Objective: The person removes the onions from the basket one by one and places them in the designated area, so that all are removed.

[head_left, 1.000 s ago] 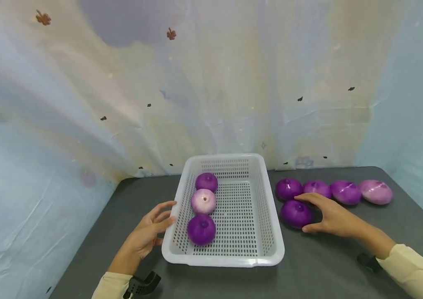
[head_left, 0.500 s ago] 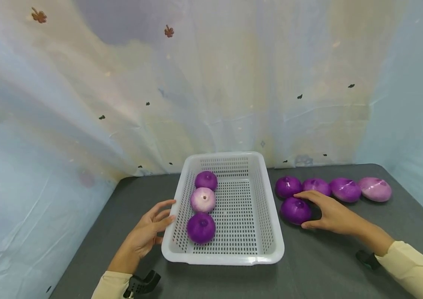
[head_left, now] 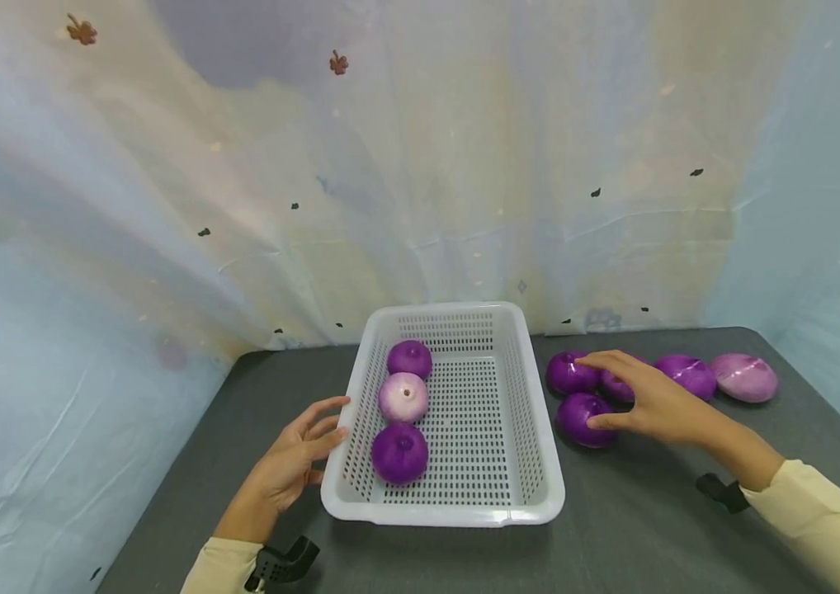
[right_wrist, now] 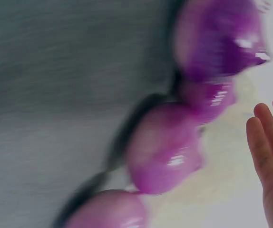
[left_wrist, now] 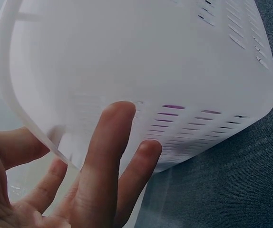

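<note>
At four o'clock from the basket (head_left: 505, 396), the right hand (head_left: 653, 404) hovers over a cluster of purple onions, fingers spread and loose, gripping nothing; its thumb lies at the near onion (head_left: 582, 418), its fingertips reach toward twelve o'clock over the far-left onion (head_left: 568, 373). Whether skin actually touches either one, I cannot tell; the right wrist view is blurred. At nine o'clock of the basket, the left hand (head_left: 294, 462) rests relaxed, straight fingers (left_wrist: 110, 156) against the white side wall, steadying rather than clasping.

Five onions lie on the grey table (head_left: 650, 511) at the basket's three o'clock: the near one alone, four in a row behind it running toward three o'clock, the last a paler one (head_left: 745, 377). Three more sit inside the basket along its nine o'clock wall.

The onions look firm, round and glossy, so likely slick and prone to roll; a wrap from above, fingers down opposite sides past the widest girth, should hold better than a fingertip pinch. They seem moderately light.
</note>
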A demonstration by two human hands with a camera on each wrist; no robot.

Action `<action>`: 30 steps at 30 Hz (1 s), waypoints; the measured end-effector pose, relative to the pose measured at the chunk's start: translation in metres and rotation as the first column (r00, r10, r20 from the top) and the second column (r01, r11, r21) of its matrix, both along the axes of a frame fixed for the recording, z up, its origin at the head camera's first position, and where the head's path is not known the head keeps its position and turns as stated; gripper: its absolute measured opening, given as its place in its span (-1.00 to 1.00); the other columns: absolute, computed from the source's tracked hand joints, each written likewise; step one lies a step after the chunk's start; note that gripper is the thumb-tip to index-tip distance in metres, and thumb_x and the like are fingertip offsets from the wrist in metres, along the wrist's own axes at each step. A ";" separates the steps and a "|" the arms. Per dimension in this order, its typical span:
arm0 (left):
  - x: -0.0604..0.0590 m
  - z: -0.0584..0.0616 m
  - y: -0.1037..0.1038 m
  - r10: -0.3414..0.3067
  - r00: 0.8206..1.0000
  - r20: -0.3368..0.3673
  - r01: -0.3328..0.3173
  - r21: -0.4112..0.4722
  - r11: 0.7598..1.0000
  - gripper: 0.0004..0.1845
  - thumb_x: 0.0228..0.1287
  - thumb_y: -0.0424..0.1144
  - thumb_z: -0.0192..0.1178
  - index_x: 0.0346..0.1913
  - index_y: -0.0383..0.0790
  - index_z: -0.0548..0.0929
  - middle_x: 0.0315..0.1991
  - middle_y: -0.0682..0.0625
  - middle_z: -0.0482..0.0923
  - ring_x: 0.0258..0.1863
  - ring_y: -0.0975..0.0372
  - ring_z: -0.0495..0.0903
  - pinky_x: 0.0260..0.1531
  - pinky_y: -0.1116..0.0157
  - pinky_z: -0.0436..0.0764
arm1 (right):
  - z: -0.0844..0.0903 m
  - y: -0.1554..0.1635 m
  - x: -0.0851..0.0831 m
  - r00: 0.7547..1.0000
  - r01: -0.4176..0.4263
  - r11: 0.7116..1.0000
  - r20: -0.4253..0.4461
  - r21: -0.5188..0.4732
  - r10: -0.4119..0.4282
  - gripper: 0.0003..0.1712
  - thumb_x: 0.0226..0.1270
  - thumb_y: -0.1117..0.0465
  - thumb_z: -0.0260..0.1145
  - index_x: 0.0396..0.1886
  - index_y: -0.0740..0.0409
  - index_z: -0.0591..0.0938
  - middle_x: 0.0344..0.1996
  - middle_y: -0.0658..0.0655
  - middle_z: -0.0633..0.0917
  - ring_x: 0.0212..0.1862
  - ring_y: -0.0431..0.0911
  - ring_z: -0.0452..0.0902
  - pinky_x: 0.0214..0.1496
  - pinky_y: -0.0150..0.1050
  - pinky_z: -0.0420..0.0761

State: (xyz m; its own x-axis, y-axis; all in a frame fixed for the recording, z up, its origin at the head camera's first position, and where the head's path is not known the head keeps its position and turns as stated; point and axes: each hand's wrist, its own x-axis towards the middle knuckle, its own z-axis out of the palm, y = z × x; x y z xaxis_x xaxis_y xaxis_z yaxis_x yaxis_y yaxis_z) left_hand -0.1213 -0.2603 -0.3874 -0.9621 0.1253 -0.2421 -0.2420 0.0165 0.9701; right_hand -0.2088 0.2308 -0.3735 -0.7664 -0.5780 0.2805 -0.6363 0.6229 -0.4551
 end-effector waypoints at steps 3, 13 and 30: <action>0.000 0.000 0.000 -0.001 1.000 -0.002 0.001 -0.001 1.000 -0.31 0.37 -0.22 0.27 0.48 -0.03 0.23 0.33 -0.12 0.42 0.06 0.10 0.66 -0.16 -0.10 0.70 | 0.013 -0.015 -0.002 1.000 -0.022 1.000 0.005 -0.003 0.022 -0.09 0.10 -0.16 0.52 0.40 0.05 0.42 0.33 0.13 0.47 0.31 0.14 0.44 0.23 0.25 0.49; -0.001 -0.001 0.001 -0.001 1.000 -0.005 0.001 0.001 1.000 -0.31 0.36 -0.21 0.28 0.47 -0.02 0.24 0.33 -0.14 0.43 0.05 0.10 0.66 -0.16 -0.11 0.70 | 0.057 -0.076 -0.005 0.990 -0.118 0.993 0.075 -0.014 0.119 -0.05 0.08 -0.13 0.55 0.45 -0.05 0.37 0.39 0.08 0.43 0.40 0.14 0.34 0.31 0.31 0.41; -0.001 0.000 0.002 0.026 1.000 -0.006 -0.026 -0.009 1.000 -0.33 0.35 -0.20 0.29 0.46 -0.02 0.27 0.33 -0.15 0.44 0.03 0.10 0.68 -0.18 -0.10 0.70 | 0.084 -0.185 0.000 0.933 -0.345 0.937 0.130 0.055 0.336 -0.15 0.14 -0.19 0.48 0.43 -0.20 0.41 0.38 -0.08 0.48 0.43 -0.07 0.35 0.42 0.09 0.40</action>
